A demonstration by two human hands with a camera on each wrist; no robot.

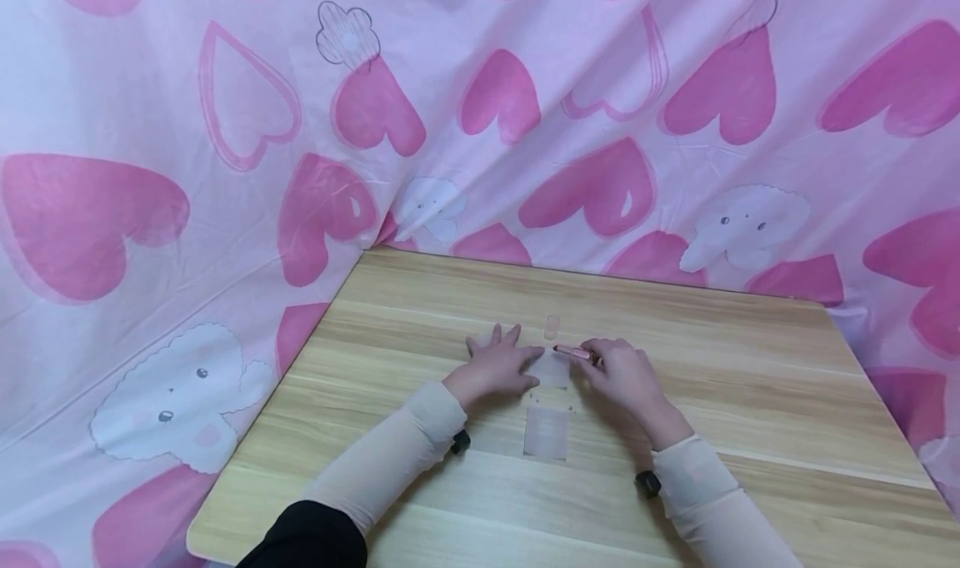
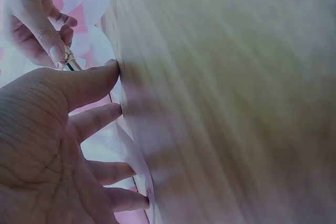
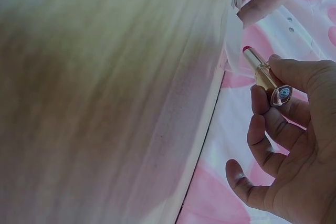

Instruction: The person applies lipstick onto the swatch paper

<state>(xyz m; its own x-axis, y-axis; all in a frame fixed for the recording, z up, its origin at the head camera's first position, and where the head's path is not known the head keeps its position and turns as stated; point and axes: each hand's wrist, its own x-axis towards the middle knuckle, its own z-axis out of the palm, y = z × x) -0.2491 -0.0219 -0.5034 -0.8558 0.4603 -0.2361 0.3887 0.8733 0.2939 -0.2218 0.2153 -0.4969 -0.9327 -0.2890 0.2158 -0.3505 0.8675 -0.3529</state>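
Observation:
My right hand pinches a lipstick between thumb and fingers. The lipstick has a gold tube, and its bare red tip points left, toward the other hand. Spread wide, the fingers of my left hand press down at the left side of a pale, thin square sheet. The tip is near the sheet's upper part; whether it touches cannot be told. In the left wrist view, straight fingers of the left hand meet the surface. A second pale square sheet lies nearer me.
A small, pale pinkish rounded piece lies just beyond the sheets. Everything sits on a wood-grain table. Behind its far and left edges hangs a pink heart-patterned cloth. Each wrist carries a small black device.

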